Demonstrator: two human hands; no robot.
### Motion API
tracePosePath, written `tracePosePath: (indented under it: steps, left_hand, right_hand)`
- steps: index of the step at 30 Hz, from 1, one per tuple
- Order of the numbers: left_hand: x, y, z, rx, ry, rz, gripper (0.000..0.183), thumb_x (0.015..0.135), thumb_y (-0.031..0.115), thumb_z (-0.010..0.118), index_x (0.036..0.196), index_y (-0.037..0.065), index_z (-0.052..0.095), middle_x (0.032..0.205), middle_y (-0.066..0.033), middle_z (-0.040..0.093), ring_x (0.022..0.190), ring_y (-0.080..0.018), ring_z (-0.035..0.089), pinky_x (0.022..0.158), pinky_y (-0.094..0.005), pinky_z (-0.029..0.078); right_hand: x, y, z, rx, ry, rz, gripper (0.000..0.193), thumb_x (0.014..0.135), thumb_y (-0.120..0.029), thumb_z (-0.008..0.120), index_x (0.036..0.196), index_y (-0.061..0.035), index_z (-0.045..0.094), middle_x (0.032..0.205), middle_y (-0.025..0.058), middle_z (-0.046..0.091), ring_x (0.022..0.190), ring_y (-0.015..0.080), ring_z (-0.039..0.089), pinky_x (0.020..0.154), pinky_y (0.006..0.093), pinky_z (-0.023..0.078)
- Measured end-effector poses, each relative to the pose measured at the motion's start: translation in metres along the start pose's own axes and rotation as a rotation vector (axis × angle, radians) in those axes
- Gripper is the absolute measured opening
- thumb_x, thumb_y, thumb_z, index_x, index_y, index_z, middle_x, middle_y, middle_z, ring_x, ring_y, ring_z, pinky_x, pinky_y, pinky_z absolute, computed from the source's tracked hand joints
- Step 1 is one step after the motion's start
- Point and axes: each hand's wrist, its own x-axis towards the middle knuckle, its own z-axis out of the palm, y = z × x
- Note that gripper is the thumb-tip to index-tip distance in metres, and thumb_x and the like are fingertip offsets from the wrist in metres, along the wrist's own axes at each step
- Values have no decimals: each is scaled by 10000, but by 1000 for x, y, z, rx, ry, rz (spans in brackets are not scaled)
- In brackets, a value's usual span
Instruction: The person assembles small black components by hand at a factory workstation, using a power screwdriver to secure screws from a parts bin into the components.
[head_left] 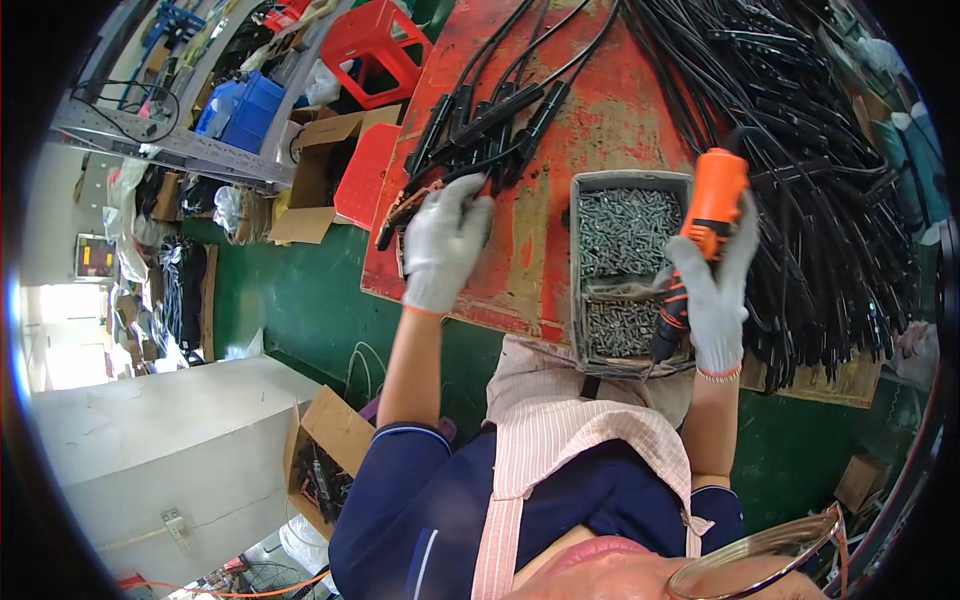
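Observation:
My right hand [718, 290], in a white knitted glove, is closed around an orange and black cordless screwdriver [716, 195]. The tool is held upright over the right side of a grey tray [576, 270] full of small silver screws [625, 225]. At the left of the worktable my left hand [447, 240], gloved too, has its thumb and fingers apart. Its fingertips reach the near end of a group of black handle-like parts with cables [490, 125]. A dark piece with a copper-coloured edge [400, 217] lies beside that hand, partly hidden by it.
The worn red table [530, 240] bears a large heap of black cabled parts [810, 220] on the right. Beyond its left edge are red stools [375, 50], cardboard boxes [318, 165] and a shelf with a blue bin [238, 110]. Another open box [335, 430] stands at lower left.

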Motion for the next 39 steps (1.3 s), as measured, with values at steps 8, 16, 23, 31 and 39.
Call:
tracePosePath:
  steps: [8,16,23,31,39]
  left_hand:
    - [7,-37,-51,821,-378,117,303,834,154,569,1128,170,640,908,-101,634,845,-283,646,700,-417,526]
    - [43,29,-63,-169,-486,-71,215,805,252,716,893,55,703,762,-105,608,721,-260,634,638,-371,492]
    - [27,95,-18,-302,-346,215,168,805,160,721,838,9,656,706,-140,585,659,-283,582,623,-363,456]
    - [6,60,-1,-413,-138,118,432,968,168,523,1344,-33,449,1194,-182,601,1045,-228,586,912,-331,447]
    - [14,55,20,-1025,-257,-161,513,1014,215,456,1430,-67,355,1386,-165,490,1252,-205,474,1071,-314,340]
  right_hand:
    - [37,27,2,-999,169,-710,647,806,-177,766,1363,-35,469,1302,210,487,1015,304,616,875,370,523]
    - [75,6,46,-273,-311,-365,709,880,-212,710,1440,11,336,1290,152,513,1080,231,587,959,372,473]
    - [177,23,90,264,-180,462,559,981,-586,350,941,-88,600,721,90,636,766,224,648,674,406,518]
    - [107,32,121,908,-450,481,246,990,-259,536,958,-16,562,777,83,629,640,194,628,639,339,552]
    - [76,11,107,643,-456,324,342,926,-305,643,1078,-9,560,892,63,633,755,144,614,663,290,537]
